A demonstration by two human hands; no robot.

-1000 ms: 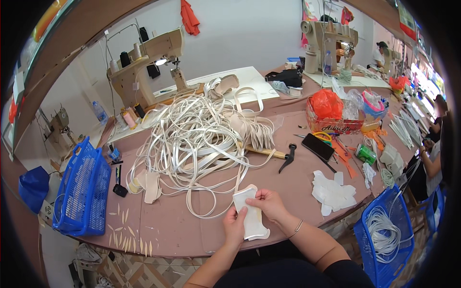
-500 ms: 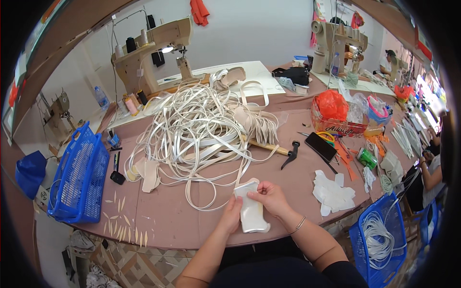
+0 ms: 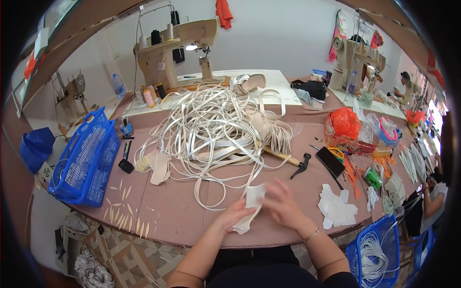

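My left hand [image 3: 232,215] grips a white, pale-backed leather-like piece [image 3: 253,200] over the table's near edge, thumb across its face. The piece looks bent lengthwise and tilts up to the right. A narrow strap runs from near its top to a big tangle of white and beige straps [image 3: 211,129]. My right hand [image 3: 286,207] is beside the piece's upper right edge, its fingers smeared by motion; whether they touch the piece I cannot make out. Beige cut pieces [image 3: 159,168] lie at the tangle's left side.
Right of the tangle lie a hammer [image 3: 301,166], a phone [image 3: 330,162] and white scraps [image 3: 337,205]. Blue baskets stand at left [image 3: 86,163] and lower right [image 3: 393,259], the latter holding coiled straps. Sewing machines [image 3: 168,57] stand behind. Small slivers [image 3: 126,218] dot the table's left front.
My right fingers have come off the pinch at the piece's top and moved a little right. The piece has turned and bent in my left hand. The whole view has shifted slightly.
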